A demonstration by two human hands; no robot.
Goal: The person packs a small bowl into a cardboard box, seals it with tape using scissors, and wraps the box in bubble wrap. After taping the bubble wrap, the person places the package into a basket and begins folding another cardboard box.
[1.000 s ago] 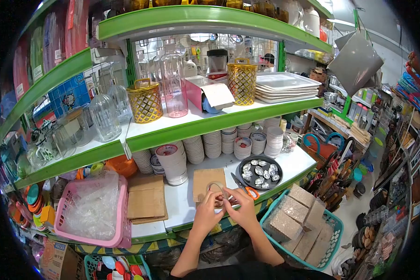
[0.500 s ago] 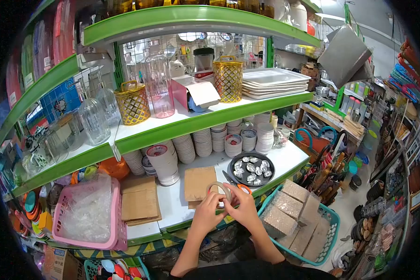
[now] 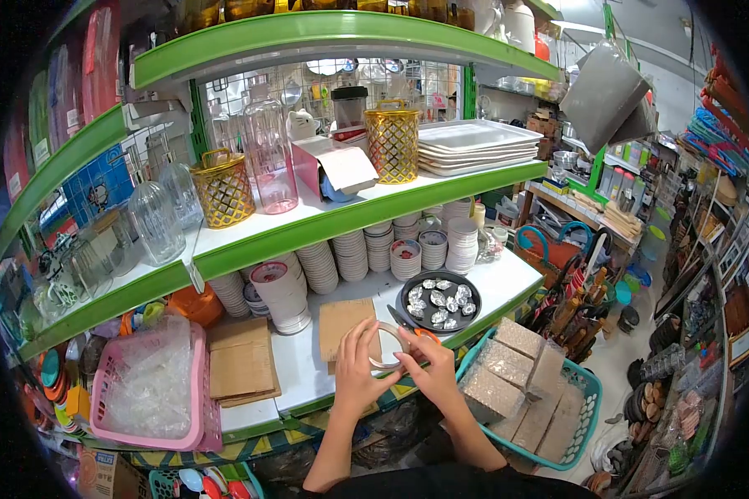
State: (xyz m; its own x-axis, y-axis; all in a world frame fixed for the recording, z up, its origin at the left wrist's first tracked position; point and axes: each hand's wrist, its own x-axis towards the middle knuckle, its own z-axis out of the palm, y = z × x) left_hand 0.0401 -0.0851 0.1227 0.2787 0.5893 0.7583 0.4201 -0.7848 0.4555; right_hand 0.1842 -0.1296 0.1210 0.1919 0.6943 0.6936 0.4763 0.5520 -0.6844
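Both hands hold a roll of tape [image 3: 385, 364] upright over the front edge of the white shelf. My left hand [image 3: 358, 370] has its fingers wrapped on the roll's left side, and my right hand [image 3: 431, 373] pinches its right side. Just behind the right fingers lie scissors with orange handles [image 3: 427, 335], partly hidden. A flat piece of cardboard [image 3: 343, 323] rests behind my left hand. The round black tray [image 3: 473, 311] beyond the scissors bears several shiny, silvery faceted pieces.
To the left lie more cardboard sheets [image 3: 241, 366] and a pink basket [image 3: 200, 382] of clear plastic wrap. At the right stands a teal basket [image 3: 591, 407] with bubble-wrapped boxes [image 3: 491, 391]. Stacked white cups [image 3: 283, 299] line the back under a green-edged shelf [image 3: 349, 218].
The tape roll has turned so its opening faces me more. My left fingers have spread up along its left side, and the right hand has shifted slightly. The view has moved a little.
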